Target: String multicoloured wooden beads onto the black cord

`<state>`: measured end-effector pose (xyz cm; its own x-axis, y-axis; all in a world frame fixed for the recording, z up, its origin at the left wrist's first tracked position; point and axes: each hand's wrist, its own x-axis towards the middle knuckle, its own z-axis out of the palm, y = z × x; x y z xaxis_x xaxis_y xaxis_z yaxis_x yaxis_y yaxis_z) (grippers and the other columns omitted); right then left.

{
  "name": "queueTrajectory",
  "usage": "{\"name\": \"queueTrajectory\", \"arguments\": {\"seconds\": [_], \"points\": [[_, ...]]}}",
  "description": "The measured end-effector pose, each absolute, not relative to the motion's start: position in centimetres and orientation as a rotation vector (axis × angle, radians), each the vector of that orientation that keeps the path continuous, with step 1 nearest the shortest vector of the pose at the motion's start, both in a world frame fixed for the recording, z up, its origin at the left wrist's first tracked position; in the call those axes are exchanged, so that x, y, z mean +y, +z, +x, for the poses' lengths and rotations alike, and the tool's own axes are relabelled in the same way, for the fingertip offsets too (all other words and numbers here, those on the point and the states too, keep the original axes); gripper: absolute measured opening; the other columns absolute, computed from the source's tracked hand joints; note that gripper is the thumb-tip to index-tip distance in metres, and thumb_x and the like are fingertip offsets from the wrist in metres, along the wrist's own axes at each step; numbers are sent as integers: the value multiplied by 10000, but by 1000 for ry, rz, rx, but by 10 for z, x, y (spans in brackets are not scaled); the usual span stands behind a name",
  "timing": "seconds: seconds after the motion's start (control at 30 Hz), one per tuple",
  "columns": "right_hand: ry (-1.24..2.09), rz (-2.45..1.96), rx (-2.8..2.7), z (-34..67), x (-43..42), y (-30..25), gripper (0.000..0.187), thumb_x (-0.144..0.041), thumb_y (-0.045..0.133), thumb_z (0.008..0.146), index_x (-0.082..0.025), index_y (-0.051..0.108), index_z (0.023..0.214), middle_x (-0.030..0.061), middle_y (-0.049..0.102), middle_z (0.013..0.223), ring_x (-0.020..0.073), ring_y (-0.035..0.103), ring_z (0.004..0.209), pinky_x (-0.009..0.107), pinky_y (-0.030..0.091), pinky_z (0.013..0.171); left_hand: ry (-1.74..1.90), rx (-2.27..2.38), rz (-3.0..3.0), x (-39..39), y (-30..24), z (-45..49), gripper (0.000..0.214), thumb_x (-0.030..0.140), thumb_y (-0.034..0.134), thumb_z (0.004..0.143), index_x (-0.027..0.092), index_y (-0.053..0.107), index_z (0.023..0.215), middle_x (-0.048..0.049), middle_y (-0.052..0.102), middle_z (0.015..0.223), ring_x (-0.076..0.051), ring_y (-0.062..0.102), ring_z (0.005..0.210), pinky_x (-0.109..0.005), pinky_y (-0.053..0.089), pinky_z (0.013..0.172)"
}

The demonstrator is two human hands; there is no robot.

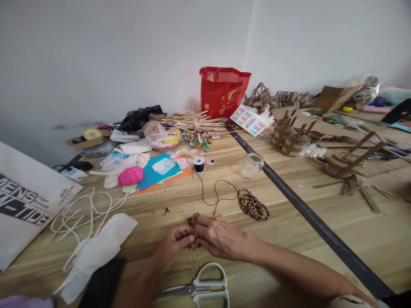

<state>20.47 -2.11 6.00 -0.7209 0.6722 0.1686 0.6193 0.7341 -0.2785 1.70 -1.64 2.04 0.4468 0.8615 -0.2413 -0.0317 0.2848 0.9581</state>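
Note:
My left hand [178,240] and my right hand [219,236] meet over a small multicoloured beaded piece [193,220], fingertips pinched together on it. The fingers cover most of the beads; some show above and below them. Thin pale threads hang below towards white-handled scissors [210,284] lying near the front edge. A black cord [218,198] runs from behind my right hand back to a spool of black cord [199,164]. To the right of my right hand lies a coiled strand of multicoloured beads [253,205].
A glass jar [252,165] stands beyond the beads. Pink yarn [130,176], white cord [93,209], white sheet material [99,252] and a dark flat object [102,282] lie left. Small wooden baskets [345,162] are right; a red bag [223,92] stands behind.

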Motion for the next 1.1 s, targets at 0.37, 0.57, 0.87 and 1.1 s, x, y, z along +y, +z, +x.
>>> {"name": "queueTrajectory", "arguments": {"seconds": [0.37,0.57,0.87,1.1], "points": [[391,-973,-2645,206,-20,63,94,-235,477,925,-186,555,941,22,577,928,127,566,765,217,330,562,752,956,1086,-18,20,17,345,414,786,604,124,600,627,-13,638,555,-103,524,510,-221,416,532],[340,-924,-2658,204,-20,57,81,-204,482,915,-184,530,977,30,572,946,130,561,770,218,317,552,787,919,1053,-19,16,18,328,382,778,605,141,556,593,3,617,521,-100,522,484,-212,413,506],[294,-913,-2682,202,-21,56,59,-194,494,899,-176,514,951,32,577,929,137,550,755,236,297,532,786,911,1055,-19,16,18,322,388,785,573,128,597,596,-11,619,522,-108,524,476,-219,417,493],[310,-863,-2664,203,-21,55,60,-188,489,900,-176,501,958,31,567,930,128,530,734,235,298,540,768,898,1058,-19,16,17,324,390,789,568,126,602,592,-11,620,529,-106,522,478,-215,418,491]]}}
